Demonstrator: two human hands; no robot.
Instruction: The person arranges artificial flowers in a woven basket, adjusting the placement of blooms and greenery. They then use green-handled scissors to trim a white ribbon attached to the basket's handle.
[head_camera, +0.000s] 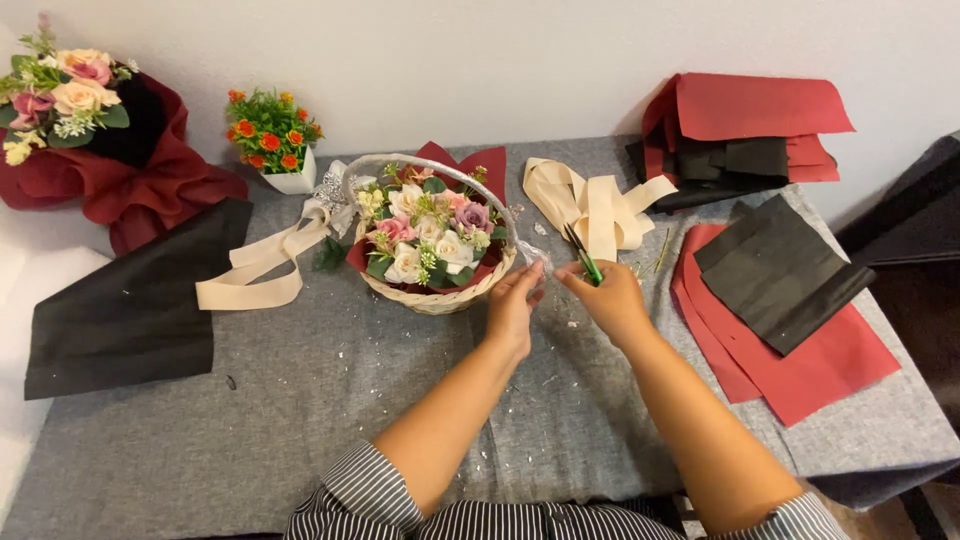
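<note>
1. Nearest me, both forearms reach out over the grey tabletop (300, 400), striped sleeves at the bottom edge.
2. My left hand (515, 300) has its fingers pressed together on a strip of clear wrap (535, 258), pinching it right at the basket's near rim.
3. My right hand (610, 295) grips green-handled scissors (582, 255), fingers closed round the handles; the blades point away from me, just right of the wrap. Whether the blades are parted, I cannot tell.
4. Just beyond the left fingers sits the wicker basket (440, 298), full of pink, cream and purple roses, its handle arching over them.
5. To do this cleanly, I judge the wrap should be kept taut by the left fingers, with the blades meeting it close to the pinch and clear of the petals.
6. Beyond the right fingers lies a folded cream ribbon (595, 205); a second ribbon (255, 265) trails left of the basket.
7. Right of the right fingers lie red and black paper sheets (780, 300).
8. Far left, a wrapped bouquet (90, 130) and a small pot of orange flowers (272, 140) stand against the wall.
</note>
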